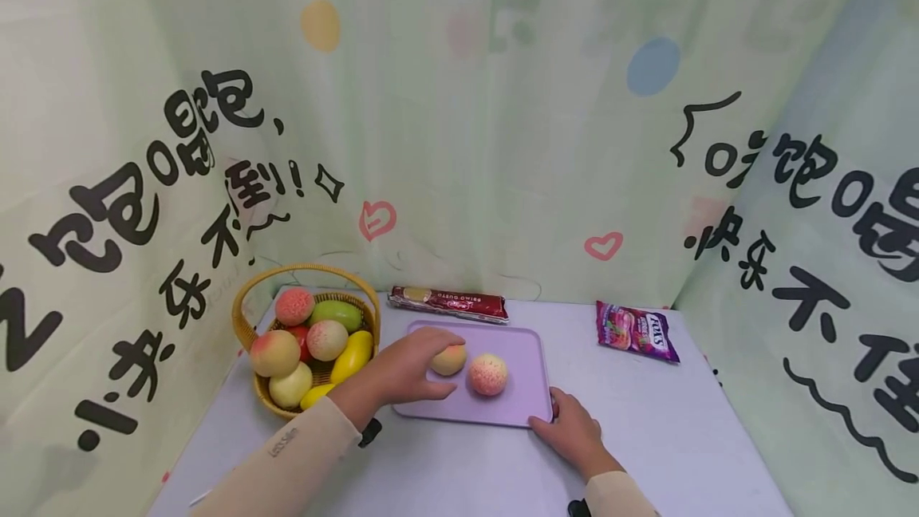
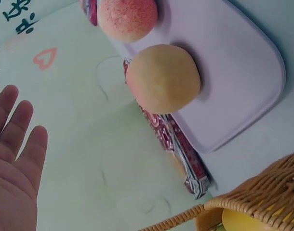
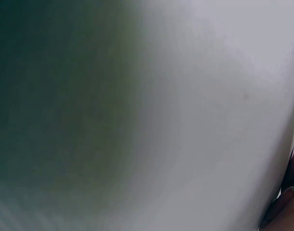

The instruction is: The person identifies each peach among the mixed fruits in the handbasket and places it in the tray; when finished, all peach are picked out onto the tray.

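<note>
A light purple tray [image 1: 527,389] lies on the table with two peaches on it. My left hand [image 1: 409,365] hovers over its left side, fingers spread, partly hiding the yellowish peach [image 1: 450,361]. In the left wrist view that peach [image 2: 164,79] sits on the tray [image 2: 243,77], apart from the hand [image 2: 17,168]. The pink speckled peach [image 1: 488,375] rests just to its right. With thumb on the rim and fingers curled at the edge, my right hand [image 1: 570,429] grips the tray's front right corner. In the right wrist view only its fingertips [image 3: 284,195] show.
On the left stands a wicker basket [image 1: 247,329] of fruit with a tall handle, close to the left forearm. A long red snack packet [image 1: 448,304] lies behind the tray. At the back right is a purple candy bag [image 1: 636,331]. Printed curtains surround the table [image 1: 459,469].
</note>
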A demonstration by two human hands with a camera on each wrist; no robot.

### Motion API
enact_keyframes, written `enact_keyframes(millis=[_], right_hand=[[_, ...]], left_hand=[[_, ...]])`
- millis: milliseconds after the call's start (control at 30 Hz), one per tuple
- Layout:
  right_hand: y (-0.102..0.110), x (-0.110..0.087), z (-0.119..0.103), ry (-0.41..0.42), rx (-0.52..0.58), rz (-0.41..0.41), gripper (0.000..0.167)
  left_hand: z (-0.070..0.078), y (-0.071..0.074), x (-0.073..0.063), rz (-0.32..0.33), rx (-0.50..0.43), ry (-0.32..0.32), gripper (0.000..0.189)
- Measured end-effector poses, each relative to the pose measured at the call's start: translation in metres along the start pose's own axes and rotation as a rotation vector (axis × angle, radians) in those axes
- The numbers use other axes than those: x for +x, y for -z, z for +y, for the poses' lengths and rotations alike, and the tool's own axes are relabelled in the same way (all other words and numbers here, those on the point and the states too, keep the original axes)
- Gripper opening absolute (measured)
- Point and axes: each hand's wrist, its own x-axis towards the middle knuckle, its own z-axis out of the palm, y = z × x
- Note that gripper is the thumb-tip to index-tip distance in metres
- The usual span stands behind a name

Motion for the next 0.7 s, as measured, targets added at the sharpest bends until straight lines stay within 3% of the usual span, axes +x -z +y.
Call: enact_keyframes(millis=[267, 500, 700], right_hand=[[0.0, 0.0, 0.0, -0.009, 0.011, -0.008, 0.086], [-0.001, 0.0, -0.001, 0.003, 0.004, -0.003, 0.085], [0.001, 0.001, 0.0, -0.006, 0.004, -0.006, 0.086]], left_hand=[[-0.002, 0.012, -0.01, 0.081, -0.048, 0.023, 0.064], [-0.006, 0.02, -0.019, 0.112, -0.05, 0.078, 0.066], [-0.012, 0.028, -0.025, 0.17, -0.084, 0.077, 0.067]])
